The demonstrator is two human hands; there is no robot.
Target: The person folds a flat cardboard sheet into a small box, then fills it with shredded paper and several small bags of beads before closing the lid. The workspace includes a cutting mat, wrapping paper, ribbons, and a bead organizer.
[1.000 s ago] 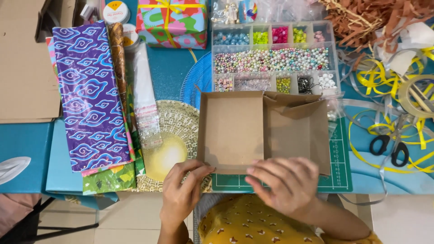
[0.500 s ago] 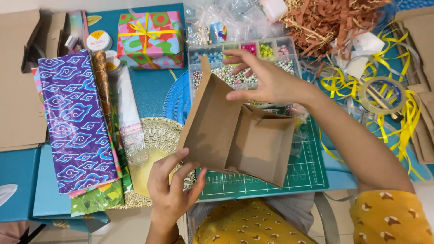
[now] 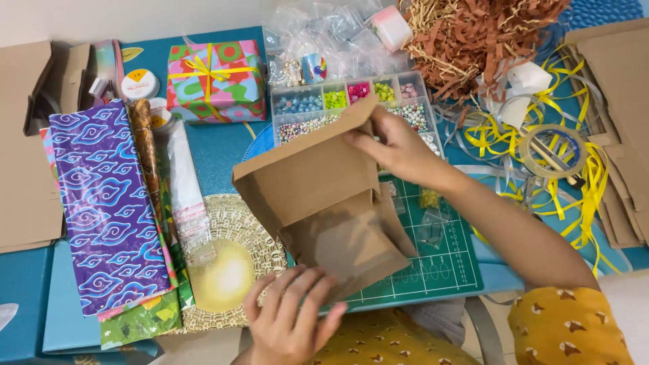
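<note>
A brown cardboard box (image 3: 324,196) is tilted up above the green cutting mat (image 3: 433,270), partly folded. My right hand (image 3: 395,145) grips its upper far flap, arm reaching in from the right. My left hand (image 3: 291,318) presses its fingers against the box's near lower edge. Behind the box lies a clear compartment tray of coloured beads (image 3: 351,105), partly hidden by the flap.
Purple patterned wrapping paper (image 3: 105,203) lies at left beside a round woven gold mat (image 3: 223,270). A wrapped gift with yellow ribbon (image 3: 213,81) sits at the back. Shredded brown paper (image 3: 487,37), yellow ribbon (image 3: 581,169), a tape roll (image 3: 551,152) and flat cardboard (image 3: 618,101) crowd the right.
The box went from lying flat on the mat to being lifted and tilted. My right hand moved from its near edge to the far flap and is folding it over.
</note>
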